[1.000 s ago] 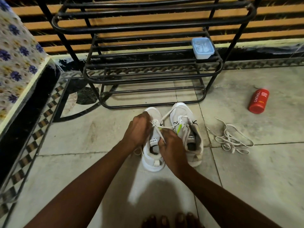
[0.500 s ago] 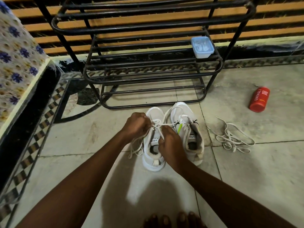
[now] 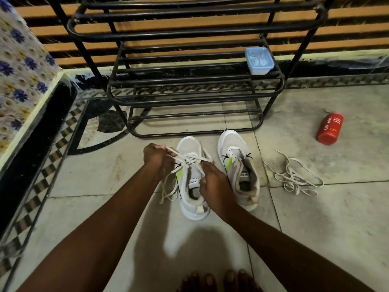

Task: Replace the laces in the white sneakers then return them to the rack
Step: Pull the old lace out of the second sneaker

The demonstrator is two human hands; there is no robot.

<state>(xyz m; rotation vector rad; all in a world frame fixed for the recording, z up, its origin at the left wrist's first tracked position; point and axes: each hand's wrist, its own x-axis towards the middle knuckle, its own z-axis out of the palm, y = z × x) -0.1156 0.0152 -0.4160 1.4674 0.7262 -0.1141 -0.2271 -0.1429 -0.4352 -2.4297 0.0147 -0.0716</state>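
Two hands work at one white shoe point(image 3: 189, 147) on the floor. The left hand point(image 3: 156, 160) pinches the lace point(image 3: 185, 158) and holds it out to the left. The right hand point(image 3: 213, 182) pinches it at the shoe's right side. The toe points at the rack point(image 3: 195, 101).

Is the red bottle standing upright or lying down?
Lying down: the red bottle rests lengthwise on the floor tiles, its label text running sideways.

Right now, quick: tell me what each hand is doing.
Left hand: closed, gripping the lace of the sneaker.
Right hand: closed, apparently pinching the same lace above the sneaker's tongue.
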